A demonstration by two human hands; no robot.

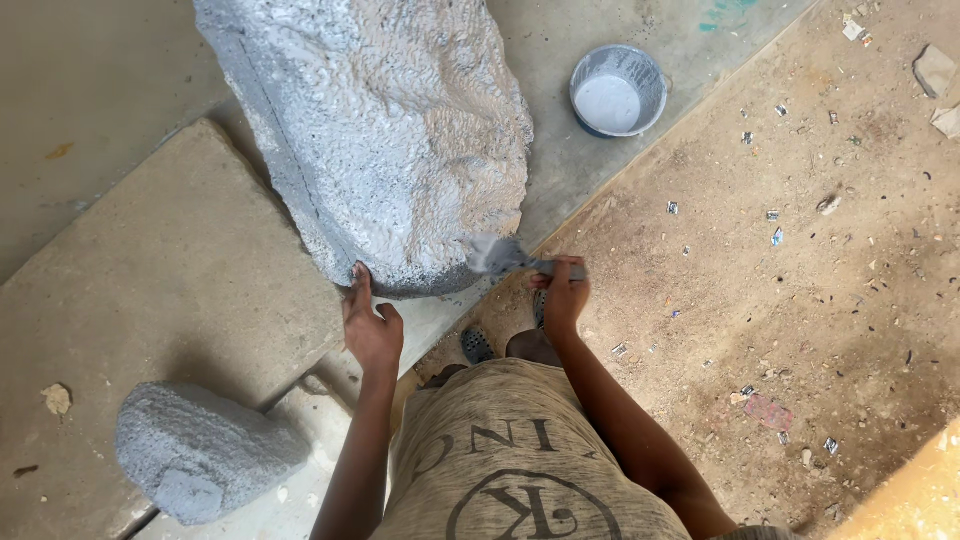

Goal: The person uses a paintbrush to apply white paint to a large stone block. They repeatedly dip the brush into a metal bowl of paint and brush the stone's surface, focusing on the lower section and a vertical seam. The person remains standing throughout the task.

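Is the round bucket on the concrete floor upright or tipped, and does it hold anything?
Upright. The bucket shows its open mouth to the camera, with a level pool of pale grey paint inside, partly filling it.

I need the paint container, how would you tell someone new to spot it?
Start at the big grey-painted rock the person is brushing. Past its upper right edge, on the bare concrete floor, sits the round bucket. Nothing else there is round and open-topped with pale grey paint inside.
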